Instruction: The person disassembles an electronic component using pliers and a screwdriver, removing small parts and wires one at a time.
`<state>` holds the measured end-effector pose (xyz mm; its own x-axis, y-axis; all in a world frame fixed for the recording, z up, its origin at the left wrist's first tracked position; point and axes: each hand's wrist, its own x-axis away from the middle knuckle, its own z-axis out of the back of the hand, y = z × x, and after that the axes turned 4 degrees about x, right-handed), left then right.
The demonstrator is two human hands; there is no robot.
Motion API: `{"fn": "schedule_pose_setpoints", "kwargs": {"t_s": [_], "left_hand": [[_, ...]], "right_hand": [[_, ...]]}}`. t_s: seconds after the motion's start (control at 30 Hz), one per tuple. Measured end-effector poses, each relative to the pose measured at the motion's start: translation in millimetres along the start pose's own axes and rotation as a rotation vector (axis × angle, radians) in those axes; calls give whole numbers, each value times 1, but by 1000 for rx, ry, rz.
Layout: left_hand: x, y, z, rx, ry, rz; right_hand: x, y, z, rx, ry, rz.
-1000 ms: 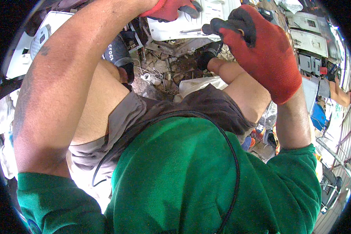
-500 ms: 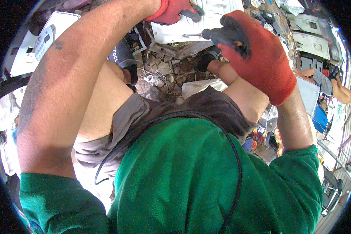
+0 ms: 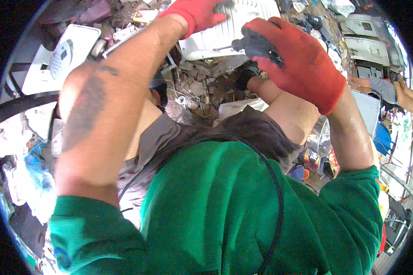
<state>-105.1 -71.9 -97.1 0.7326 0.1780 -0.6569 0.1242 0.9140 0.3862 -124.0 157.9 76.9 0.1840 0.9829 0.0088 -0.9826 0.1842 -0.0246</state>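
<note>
A white ribbed plastic panel (image 3: 206,47) lies in front of me, between and beyond my feet. My left hand (image 3: 196,14), in a red glove with dark fingertips, is at its upper left part, fingers apart and partly cut off by the frame's top edge. My right hand (image 3: 293,59), gloved in red and black, is closed around the dark handle of what looks like a screwdriver (image 3: 222,48). Its thin metal shaft points left over the panel's near edge. Most of the handle is hidden by the glove.
Rubble and tangled white wire (image 3: 183,101) cover the ground between my feet. A white panel with a round grille (image 3: 62,59) leans at the left. More pale panels (image 3: 365,49) lie at the far right, near another person's legs (image 3: 406,96). A black cable (image 3: 280,201) hangs across my shirt.
My left forearm has swung to the right, with its hand still over the panel. The right hand and the tool have shifted slightly left. More of the panel's ribs show now.
</note>
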Motion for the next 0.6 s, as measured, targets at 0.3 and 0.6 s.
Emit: {"fn": "schedule_pose_setpoints", "kwargs": {"t_s": [0.3, 0.6], "left_hand": [[98, -10, -51, 865, -331, 1353], [95, 5, -69, 1145, 0, 1424]], "right_hand": [[14, 1, -3, 17, -18, 3], [-34, 36, 5, -213, -672, -141]]}}
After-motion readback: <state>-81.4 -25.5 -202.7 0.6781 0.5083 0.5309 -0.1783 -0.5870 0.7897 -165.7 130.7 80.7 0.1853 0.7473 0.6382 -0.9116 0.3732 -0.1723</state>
